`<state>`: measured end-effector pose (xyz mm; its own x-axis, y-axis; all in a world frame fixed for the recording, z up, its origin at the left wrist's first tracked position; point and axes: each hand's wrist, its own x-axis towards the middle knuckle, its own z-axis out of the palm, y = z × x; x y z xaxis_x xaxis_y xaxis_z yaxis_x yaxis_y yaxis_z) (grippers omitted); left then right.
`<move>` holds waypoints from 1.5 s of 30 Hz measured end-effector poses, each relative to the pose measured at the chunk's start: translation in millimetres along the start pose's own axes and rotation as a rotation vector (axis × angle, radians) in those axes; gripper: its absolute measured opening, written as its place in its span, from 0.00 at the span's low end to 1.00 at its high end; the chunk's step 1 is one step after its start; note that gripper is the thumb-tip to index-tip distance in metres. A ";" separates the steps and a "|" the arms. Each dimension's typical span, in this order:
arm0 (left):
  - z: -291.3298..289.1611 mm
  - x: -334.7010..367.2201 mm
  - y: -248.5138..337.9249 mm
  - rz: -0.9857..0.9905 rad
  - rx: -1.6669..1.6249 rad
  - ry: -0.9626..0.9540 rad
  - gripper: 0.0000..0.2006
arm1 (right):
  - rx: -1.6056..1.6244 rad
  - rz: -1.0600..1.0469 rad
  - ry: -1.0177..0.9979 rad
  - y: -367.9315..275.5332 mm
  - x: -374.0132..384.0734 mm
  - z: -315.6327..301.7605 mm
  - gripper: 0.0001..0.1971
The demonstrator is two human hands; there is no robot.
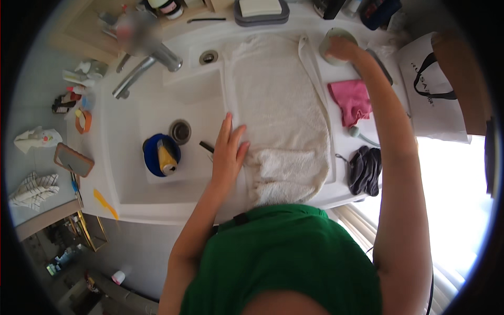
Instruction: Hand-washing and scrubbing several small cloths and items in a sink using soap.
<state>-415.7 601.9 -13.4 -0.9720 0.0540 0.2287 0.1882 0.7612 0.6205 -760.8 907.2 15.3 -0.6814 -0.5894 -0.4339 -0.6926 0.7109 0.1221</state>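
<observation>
My left hand (pixel 229 152) lies on the divider between the sink basin and the cream towel (pixel 278 100). Its fingers are stretched out and hold nothing. Far to the right, my right hand (pixel 344 49) reaches into a pale round container (pixel 350 34); its fingers are hidden and blurred, so any hold cannot be made out. The towel is spread flat on the drainboard, bunched at its near end. In the sink (pixel 157 107) sits a blue bowl (pixel 149 159) with a yellow can (pixel 166 157) tilted in it. A dark, thin object (pixel 206 146) lies beside my left hand.
A chrome faucet (pixel 137 73) reaches over the sink. Right of the towel lie a pink cloth (pixel 350 100) and a dark grey cloth (pixel 366 170). A white paper bag (pixel 430 100) stands at the right. A grey tray (pixel 261 19) with a pale block sits behind.
</observation>
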 end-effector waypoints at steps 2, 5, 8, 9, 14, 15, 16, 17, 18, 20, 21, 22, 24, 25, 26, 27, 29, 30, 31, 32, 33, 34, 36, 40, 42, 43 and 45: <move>-2.3 -5.2 -3.5 -0.042 -0.011 0.002 0.17 | 0.315 0.274 0.102 -18.5 -9.8 -22.5 0.27; 2.1 -2.7 -2.0 -0.054 -0.047 -0.002 0.16 | 0.306 0.307 0.153 -18.9 -17.4 -16.3 0.28; 3.3 -2.0 -2.2 -0.050 -0.052 -0.013 0.16 | 0.224 0.368 0.167 -20.3 -14.6 -9.4 0.28; 2.5 -3.1 -2.8 -0.046 -0.048 -0.013 0.17 | 0.229 0.367 0.166 -21.2 -14.2 -10.3 0.28; 4.5 -1.7 0.1 -0.021 -0.056 0.010 0.17 | 0.046 0.132 0.154 5.1 -7.9 6.8 0.26; 4.5 -3.0 0.0 -0.036 -0.065 0.011 0.16 | 0.044 0.131 0.158 3.8 -7.2 6.7 0.26; 4.8 -4.2 -0.7 -0.034 -0.064 0.016 0.16 | 0.150 0.196 0.187 1.1 -7.1 7.8 0.26; 4.4 -5.5 -2.6 -0.034 -0.053 0.019 0.16 | 0.256 0.259 0.217 -4.8 -7.3 4.9 0.26; 3.8 -6.7 -4.3 -0.034 -0.042 0.023 0.16 | 0.253 0.256 0.223 -10.1 -7.9 1.5 0.26; 2.9 -8.1 -4.9 -0.039 -0.042 0.007 0.16 | 0.382 0.323 0.214 -13.2 -9.3 -1.9 0.28; 2.7 -7.5 -4.3 -0.046 -0.044 -0.016 0.17 | 0.377 0.327 0.221 -10.1 -11.0 -1.8 0.28; 3.4 -6.7 -3.2 -0.039 -0.046 -0.011 0.17 | 0.382 0.343 0.269 -6.6 -14.1 -0.9 0.29; 2.9 -7.0 -2.3 -0.056 -0.062 -0.018 0.16 | 0.387 0.349 0.318 -9.4 -17.2 -9.8 0.30; 2.9 -5.9 -2.4 -0.055 -0.062 -0.015 0.16 | 0.494 0.415 0.357 -7.1 -23.1 -14.0 0.30; 4.1 -5.9 -3.0 -0.055 -0.064 -0.014 0.16 | 0.601 0.480 0.390 -10.2 -31.1 -19.4 0.29; 5.1 -6.3 -2.5 -0.054 -0.069 -0.016 0.16 | 0.600 0.482 0.385 -14.0 -40.3 -23.2 0.29; 5.4 -5.5 -1.6 -0.064 -0.078 -0.019 0.16 | 0.703 0.421 0.703 -25.9 -59.8 -29.5 0.24; 5.4 -6.6 -3.4 -0.083 -0.080 -0.016 0.16 | 0.703 0.413 0.695 -40.2 -66.5 -30.1 0.24; 4.6 -9.7 -5.4 -0.095 -0.083 -0.014 0.16 | 0.876 0.291 0.553 -61.4 -75.9 -30.5 0.19; 3.3 -10.9 -7.0 -0.089 -0.068 -0.001 0.17 | 1.043 0.169 0.408 -83.6 -87.1 -30.6 0.14; 3.0 -9.9 -7.0 -0.074 -0.057 0.010 0.17 | 1.094 0.123 0.364 -110.2 -99.8 -19.0 0.07; 3.5 -9.8 -7.7 -0.077 -0.058 0.011 0.17 | 1.026 0.141 0.177 -133.4 -109.2 -15.6 0.06; 4.4 -7.6 -6.4 -0.061 -0.035 0.001 0.17 | 1.038 0.147 0.041 -166.3 -122.9 17.3 0.06; 1.1 -10.6 -2.2 -0.084 -0.061 -0.005 0.17 | 1.147 0.322 0.276 -163.0 -109.5 9.7 0.07; -0.6 -11.2 6.6 -0.010 0.042 0.016 0.17 | 0.917 0.250 0.557 -151.0 -86.1 35.6 0.09; -0.2 -14.0 8.8 -0.005 0.042 0.016 0.17 | 0.666 0.170 0.818 -148.8 -78.6 45.3 0.11; -1.4 -26.2 10.7 0.063 0.028 -0.023 0.22 | 0.581 0.105 0.759 -166.2 -74.9 43.3 0.15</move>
<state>-388.0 607.8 -11.7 -0.9613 0.1169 0.2494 0.2456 0.7737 0.5840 -584.5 849.8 -11.2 -0.8462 -0.4581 0.2722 -0.5328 0.7331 -0.4227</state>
